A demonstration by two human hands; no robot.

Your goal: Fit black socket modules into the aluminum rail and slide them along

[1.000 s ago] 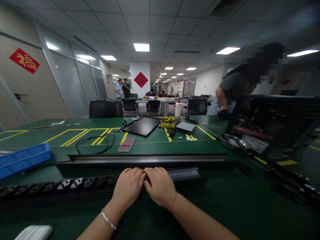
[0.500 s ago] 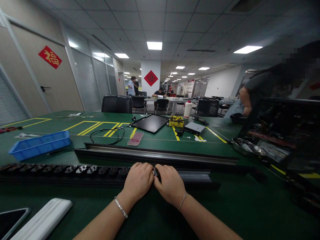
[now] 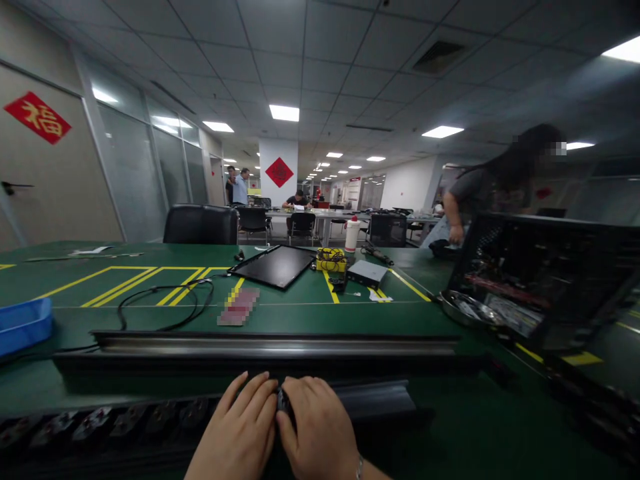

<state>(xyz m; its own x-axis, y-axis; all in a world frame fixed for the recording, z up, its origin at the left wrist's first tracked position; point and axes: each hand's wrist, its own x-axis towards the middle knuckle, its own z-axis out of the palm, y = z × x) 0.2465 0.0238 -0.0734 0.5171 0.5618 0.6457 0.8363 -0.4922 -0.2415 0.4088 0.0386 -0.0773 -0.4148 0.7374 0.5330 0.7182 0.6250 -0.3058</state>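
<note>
Our left hand point(image 3: 233, 430) and right hand point(image 3: 317, 430) press close together, fingers curled around a small dark metal part point(image 3: 283, 403) on a long black metal rail point(image 3: 380, 400) lying across a green workbench point(image 3: 480, 427).

Straight ahead at twelve o'clock, a black flat panel point(image 3: 273, 267) lies on the green workbench point(image 3: 150, 287) near a bundle of yellow cable point(image 3: 331, 260). At two o'clock, a steel tray point(image 3: 463, 308) sits just beside an open computer case point(image 3: 540, 280), with a person point(image 3: 480, 193) standing beyond. A blue plastic crate point(image 3: 23, 327) sits at nine o'clock.
</note>
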